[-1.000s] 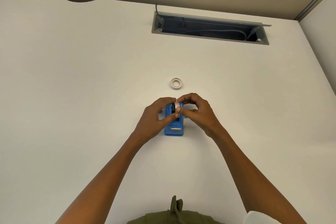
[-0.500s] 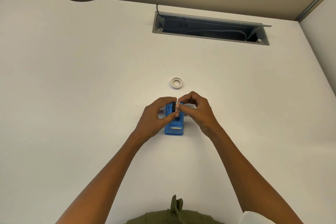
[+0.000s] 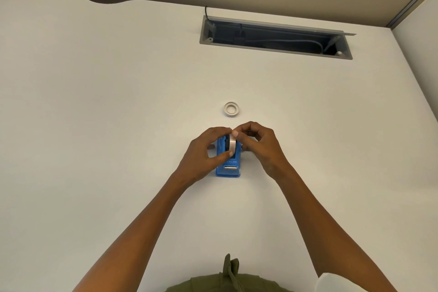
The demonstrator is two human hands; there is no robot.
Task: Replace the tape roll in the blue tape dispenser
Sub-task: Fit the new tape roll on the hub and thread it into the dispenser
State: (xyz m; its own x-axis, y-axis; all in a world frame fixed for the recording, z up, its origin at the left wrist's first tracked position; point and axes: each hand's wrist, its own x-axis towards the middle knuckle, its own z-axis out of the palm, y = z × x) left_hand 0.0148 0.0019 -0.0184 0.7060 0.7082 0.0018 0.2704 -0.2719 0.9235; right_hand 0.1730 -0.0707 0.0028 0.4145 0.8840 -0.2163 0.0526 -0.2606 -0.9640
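Seating tape roll (image 3: 231, 145) into blue dispenser (image 3: 228, 168) — left hand (image 3: 205, 152) and right hand (image 3: 257, 143) are both pinching it closed-fingered; next, pressing it home squarely.

Both hands, left hand (image 3: 203, 152) and right hand (image 3: 259, 143), pinch an upright white tape roll (image 3: 232, 144) over the blue plastic tape dispenser (image 3: 228, 168); a flat white paper tape core ring (image 3: 231, 109) lies at twelve o'clock on the white counter (image 3: 106, 114).
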